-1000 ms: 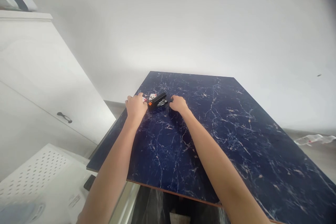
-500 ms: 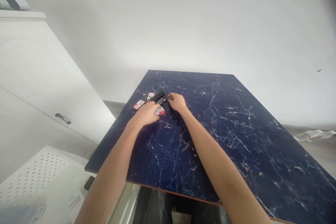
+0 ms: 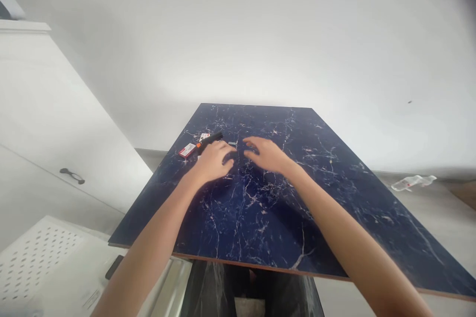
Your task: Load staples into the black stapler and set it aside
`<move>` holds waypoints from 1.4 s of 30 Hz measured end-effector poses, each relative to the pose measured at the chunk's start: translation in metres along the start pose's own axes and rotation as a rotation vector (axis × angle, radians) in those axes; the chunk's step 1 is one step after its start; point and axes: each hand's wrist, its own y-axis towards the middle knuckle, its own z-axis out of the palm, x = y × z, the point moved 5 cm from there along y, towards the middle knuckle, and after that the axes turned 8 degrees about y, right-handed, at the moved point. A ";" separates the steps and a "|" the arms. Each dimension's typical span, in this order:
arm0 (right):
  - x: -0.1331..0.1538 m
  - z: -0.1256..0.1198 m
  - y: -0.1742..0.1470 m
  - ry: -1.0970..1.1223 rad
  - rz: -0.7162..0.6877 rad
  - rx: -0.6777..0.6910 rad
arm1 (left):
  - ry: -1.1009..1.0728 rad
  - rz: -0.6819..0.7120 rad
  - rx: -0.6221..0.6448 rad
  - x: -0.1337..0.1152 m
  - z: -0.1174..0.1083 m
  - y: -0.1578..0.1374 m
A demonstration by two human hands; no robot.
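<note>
My left hand (image 3: 215,161) is low over the dark blue marbled table (image 3: 256,223), its thumb spread from the curved fingers and nothing visible between them. Right beside its fingers lies a black stapler (image 3: 214,137) with an orange part at its near end; the hand hides some of it. A red and white box (image 3: 187,150) and a small white box (image 3: 204,136) are left of the stapler. Facing it, my right hand (image 3: 266,153) has its fingers and thumb apart, holding nothing. Between the hands, slightly farther back, a small silvery strip (image 3: 232,143) rests on the tabletop.
A white cabinet (image 3: 63,124) with a dark handle stands at the left. Below it is a white perforated container (image 3: 40,257). The white wall (image 3: 260,49) rises behind the table. Beyond the right edge lies clear plastic packaging (image 3: 411,182).
My right hand has let go of a small dark thing and opened, drawing right and nearer. My left hand has spread its thumb. The silvery strip now shows on the table. The view has shifted.
</note>
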 end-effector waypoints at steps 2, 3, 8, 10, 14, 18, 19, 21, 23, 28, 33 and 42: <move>-0.011 0.010 -0.037 -0.114 -0.051 0.078 | -0.061 0.122 0.031 -0.032 0.012 -0.001; -0.020 0.014 -0.053 -0.150 -0.037 0.101 | -0.087 0.164 0.044 -0.045 0.018 -0.003; -0.058 0.017 -0.098 -0.177 0.079 0.229 | -0.181 0.205 0.163 -0.084 0.043 -0.005; -0.063 0.011 -0.101 -0.171 0.105 0.240 | -0.184 0.164 0.241 -0.087 0.052 0.001; -0.065 0.005 -0.102 -0.189 0.169 0.297 | -0.144 0.147 0.360 -0.087 0.071 0.008; -0.065 0.006 -0.107 -0.212 0.215 0.380 | -0.149 0.202 0.324 -0.082 0.076 0.000; -0.064 0.006 -0.108 -0.214 0.216 0.383 | -0.158 0.214 0.314 -0.081 0.075 -0.003; -0.063 0.006 -0.108 -0.212 0.210 0.375 | -0.172 0.240 0.299 -0.081 0.072 -0.007; -0.062 0.006 -0.108 -0.212 0.206 0.361 | -0.180 0.257 0.301 -0.083 0.070 -0.008; -0.061 0.005 -0.108 -0.206 0.190 0.370 | -0.185 0.254 0.402 -0.086 0.073 -0.007; -0.062 0.005 -0.107 -0.214 0.183 0.371 | -0.174 0.256 0.406 -0.085 0.073 -0.007; -0.060 0.004 -0.106 -0.212 0.181 0.364 | -0.161 0.252 0.391 -0.086 0.074 -0.007</move>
